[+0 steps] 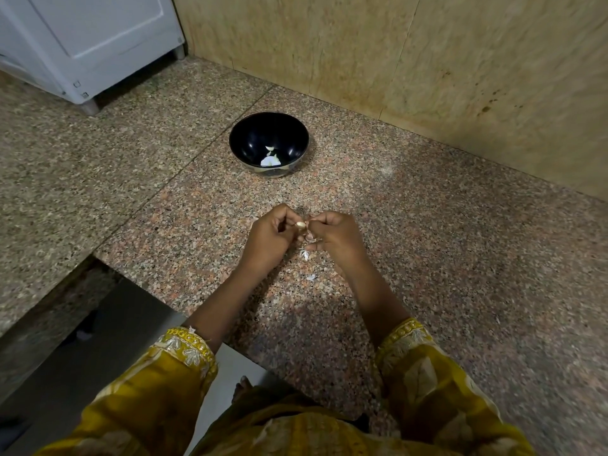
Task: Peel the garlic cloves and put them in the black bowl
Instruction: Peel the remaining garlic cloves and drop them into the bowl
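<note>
Two hands meet low over the counter, fingertips together. The left hand (268, 236) has its fingers curled in and pinches a garlic clove (300, 224) between thumb and fingertips. The right hand (335, 236) is curled as tightly, its thumb and forefinger nipping the clove's other end; whether it grips loose skin or the clove itself cannot be told. Something pale sits tucked under the right hand's lower fingers, too hidden to make out.

Just below the hands, scraps of white peel (306, 255) lie on the speckled granite counter (427, 258), with another scrap (311, 276) nearer the person. Mustard-yellow sleeves (184, 353) with embroidered cuffs cover both forearms.

Well beyond the hands stands the black bowl (253, 139), upright, with a few peeled white cloves (271, 159) at its bottom. A tan stone wall (427, 60) runs behind it, and a white cabinet (98, 44) on short feet stands at the far left.
</note>
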